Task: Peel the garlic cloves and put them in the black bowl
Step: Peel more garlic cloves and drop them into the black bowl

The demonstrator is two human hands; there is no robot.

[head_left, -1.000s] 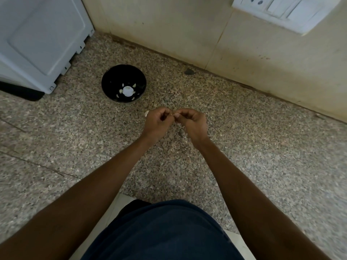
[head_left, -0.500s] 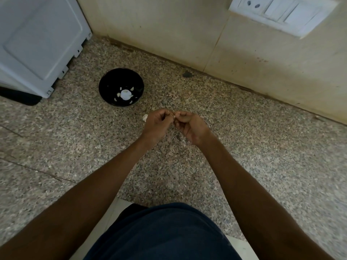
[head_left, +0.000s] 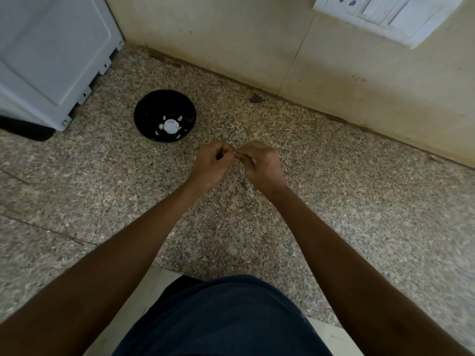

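Observation:
A black bowl (head_left: 144,116) stands on the speckled granite counter, holding several pale peeled garlic cloves (head_left: 170,125) at its bottom. Right of and nearer than the bowl, my left hand (head_left: 209,163) and my right hand (head_left: 262,163) meet fingertip to fingertip above the counter. Both have curled fingers and pinch a small garlic clove (head_left: 236,153) between them; the clove is almost wholly hidden by the fingers.
A white appliance (head_left: 51,55) stands at the far left, close to the bowl. A tiled wall (head_left: 257,42) with a white switch panel (head_left: 385,14) runs along the back. A dark spot (head_left: 255,98) lies near the wall's foot.
Both hands stay joined on the clove with only slight finger movement. The view has shifted a little, so the bowl and the hands sit slightly lower in the frame.

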